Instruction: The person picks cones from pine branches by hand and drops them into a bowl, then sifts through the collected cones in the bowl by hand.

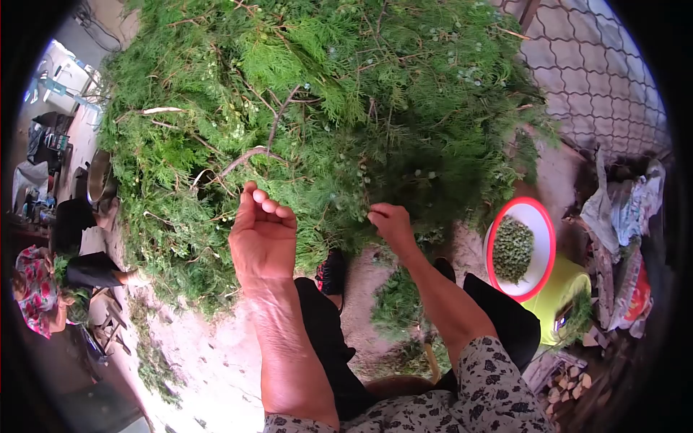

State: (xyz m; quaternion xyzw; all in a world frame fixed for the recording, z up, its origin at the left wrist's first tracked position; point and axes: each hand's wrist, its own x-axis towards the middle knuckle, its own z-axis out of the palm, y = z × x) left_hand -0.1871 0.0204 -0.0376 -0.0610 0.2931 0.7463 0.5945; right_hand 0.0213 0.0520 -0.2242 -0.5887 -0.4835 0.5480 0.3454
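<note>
My left hand (263, 242) is raised in front of the branch pile with its palm turned up. Its fingers are half curled and apart, and the palm holds nothing. My right hand (393, 225) pinches the lower end of a leafy conifer sprig (364, 186) bearing small pale-green cones. The sprig's upper part blends into the large pile of green conifer branches (310, 86), which has many such cones. A bare brown twig (249, 156) lies just beyond my left fingertips.
A red-rimmed white bucket (552, 238) holding many green cones (512, 249) stands at the right on a yellow-green container (574, 278). A smaller heap of sprigs (397, 307) lies between my legs. Another person (40, 289) sits at the left. Wire mesh (599, 72) and chopped wood (567, 386) are at the right.
</note>
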